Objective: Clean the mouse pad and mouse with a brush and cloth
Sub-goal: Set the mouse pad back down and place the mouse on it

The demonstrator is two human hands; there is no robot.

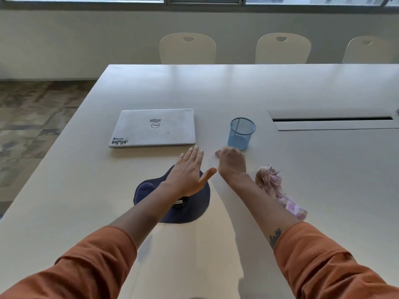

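A dark blue mouse pad (194,212) with a raised wrist rest lies on the white table (323,180). My left hand (190,171) hovers flat over its far part, fingers straight and apart, holding nothing. A small black object with a label (178,203), possibly the mouse, shows just below that palm. My right hand (232,161) is to the right of the pad, back towards the camera, fingers curled down and blurred beside the blue cup; whether it holds anything is hidden. A crumpled pink and white cloth (274,186) lies right of my right forearm. I see no brush.
A closed white laptop (153,128) lies beyond the pad. A blue mesh cup (241,133) stands just past my right hand and looks empty. A cable slot (332,119) is set into the table at the right. Three chairs (187,49) line the far edge.
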